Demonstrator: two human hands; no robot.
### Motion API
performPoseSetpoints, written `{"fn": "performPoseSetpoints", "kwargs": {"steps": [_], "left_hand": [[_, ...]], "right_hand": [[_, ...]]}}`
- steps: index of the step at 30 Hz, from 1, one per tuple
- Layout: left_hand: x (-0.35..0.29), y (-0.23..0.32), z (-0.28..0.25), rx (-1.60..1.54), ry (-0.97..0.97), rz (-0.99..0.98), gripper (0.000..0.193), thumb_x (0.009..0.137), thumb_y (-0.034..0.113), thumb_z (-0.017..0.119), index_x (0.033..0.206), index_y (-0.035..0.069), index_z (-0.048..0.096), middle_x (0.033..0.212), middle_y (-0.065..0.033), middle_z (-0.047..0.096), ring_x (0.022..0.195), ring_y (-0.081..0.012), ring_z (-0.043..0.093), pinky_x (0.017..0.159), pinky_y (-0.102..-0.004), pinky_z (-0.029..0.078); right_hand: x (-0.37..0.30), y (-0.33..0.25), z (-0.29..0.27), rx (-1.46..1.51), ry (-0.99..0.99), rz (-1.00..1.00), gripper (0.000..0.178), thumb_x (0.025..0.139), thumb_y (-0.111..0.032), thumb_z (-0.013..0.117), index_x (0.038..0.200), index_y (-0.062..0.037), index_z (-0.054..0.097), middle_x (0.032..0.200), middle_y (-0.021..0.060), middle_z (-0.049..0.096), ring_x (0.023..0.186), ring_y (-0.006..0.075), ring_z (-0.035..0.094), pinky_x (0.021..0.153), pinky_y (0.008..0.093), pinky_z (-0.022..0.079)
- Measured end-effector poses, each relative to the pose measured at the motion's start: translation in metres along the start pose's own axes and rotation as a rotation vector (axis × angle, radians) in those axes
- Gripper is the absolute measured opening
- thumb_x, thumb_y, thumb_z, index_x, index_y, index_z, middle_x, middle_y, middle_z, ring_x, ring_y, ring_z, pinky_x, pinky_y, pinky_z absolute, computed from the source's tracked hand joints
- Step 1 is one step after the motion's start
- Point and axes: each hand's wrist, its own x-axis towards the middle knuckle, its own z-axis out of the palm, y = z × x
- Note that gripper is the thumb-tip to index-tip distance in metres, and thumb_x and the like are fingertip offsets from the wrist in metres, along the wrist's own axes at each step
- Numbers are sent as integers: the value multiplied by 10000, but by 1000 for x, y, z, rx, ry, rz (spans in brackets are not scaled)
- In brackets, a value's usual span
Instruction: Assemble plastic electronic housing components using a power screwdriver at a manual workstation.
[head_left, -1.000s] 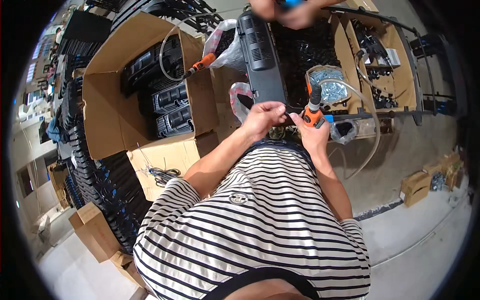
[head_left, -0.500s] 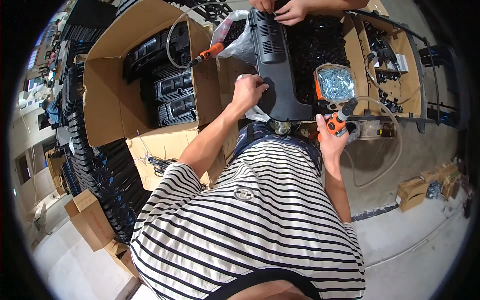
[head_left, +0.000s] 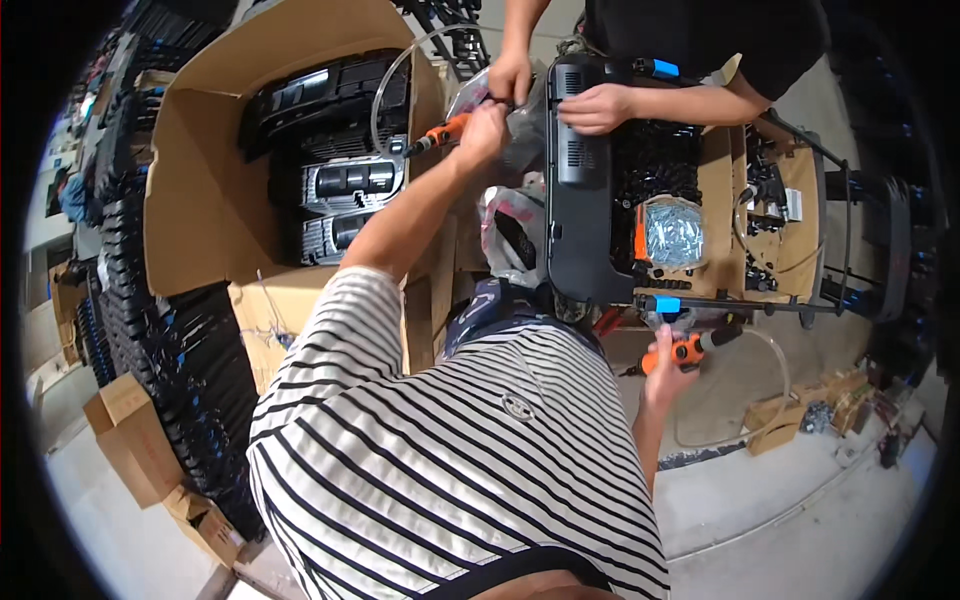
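Note:
A long black plastic panel (head_left: 580,235) with slotted vents lies in front of me on a metal-framed stand. My left hand (head_left: 484,135) reaches past its left side to a clear plastic bag (head_left: 522,143), close to a co-worker's hand (head_left: 510,76); its fingers are partly hidden and blurred. The co-worker's other hand (head_left: 596,110) lies on the vented part of the panel. Low at the right, my right hand (head_left: 664,378) is closed around an orange and black power screwdriver (head_left: 684,351) with a clear hose, held apart from the panel.
A second orange screwdriver (head_left: 446,132) hangs beside a large carton (head_left: 200,200) of black parts. Small black parts fill a box right of the panel, with an open tub of screws (head_left: 672,236) on top. Blue tabs (head_left: 667,304) sit on the stand's rails. Another bag (head_left: 512,230) hangs nearby.
My left hand has left the panel and gone up and left to the plastic bag. My right hand has lowered the screwdriver, now lying more level. The co-worker's hands have moved apart.

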Motion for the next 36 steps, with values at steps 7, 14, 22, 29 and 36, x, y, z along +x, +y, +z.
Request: {"fn": "performPoseSetpoints", "kwargs": {"steps": [7,14,22,29,36], "left_hand": [[34,-97,89,93,-413,-102,169,790,136,563,880,18,643,813,-244,656,788,-422,647,663,-509,498],[46,-81,51,24,-444,-255,218,827,119,489,846,25,685,879,-218,678,825,-391,663,737,-486,513],[19,-45,-26,-449,83,-549,108,814,43,605,880,-10,672,809,-172,686,724,-273,662,683,-376,530],[-68,82,-112,-1976,58,-935,230,910,-46,532,1132,-77,578,1028,-144,633,855,-188,622,793,-249,520],[-117,167,-148,-2142,-240,-1096,277,910,-43,542,1184,-85,558,1054,-135,627,927,-175,621,852,-239,529]], "right_hand": [[-31,-6,15,12,219,101,162,860,-110,701,872,-22,566,768,46,605,663,112,555,611,261,464],[-40,-35,54,79,251,103,157,868,-80,681,902,-4,548,781,69,601,658,134,552,621,278,477],[-23,-73,81,185,88,-93,137,871,-41,659,916,-1,537,800,89,595,669,146,556,657,289,490],[-7,-131,106,610,-256,-352,66,929,-85,560,966,-45,524,864,111,590,731,203,531,731,373,461],[-12,-158,135,678,-566,-518,131,962,-202,515,988,-74,521,892,109,586,733,209,533,789,409,435]]}}
